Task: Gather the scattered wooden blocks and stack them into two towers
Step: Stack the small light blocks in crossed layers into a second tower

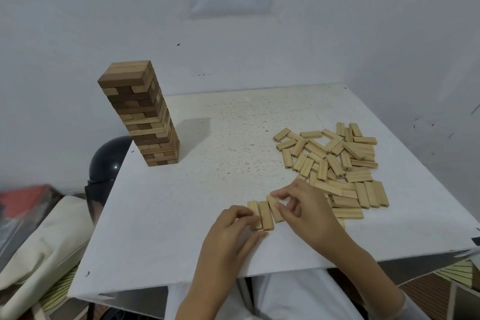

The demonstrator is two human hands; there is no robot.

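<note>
Tower: one tall tower (141, 117) is done. It stands by the left edge of the desk (168, 228), toward the far left corner.

Loose pile: many blocks lie in a loose pile (337, 161) by the right edge of the desk. They point every which way.

Row: we see a row (266, 215) of three blocks lying flat near the near edge, about in the middle. We think this is the bottom layer of the second tower.

Long way: the blocks in the row point from the near edge toward the far edge.

Third block: the third block (276, 215) is on the right side of the row. It sits a bit farther back than the other two, so the ends are not even.

Right hand: our right hand (309, 208) pinches the third block with thumb and fingertips.

Left hand: our left hand (231, 231) curls round the left side of the row and holds it in place.

Which hand is nearer: the pile lies just to the right of our right hand, so we think that hand should fetch the next block.

Next move: we think the third block needs a small pull toward the near edge, snug against its neighbor.
</note>
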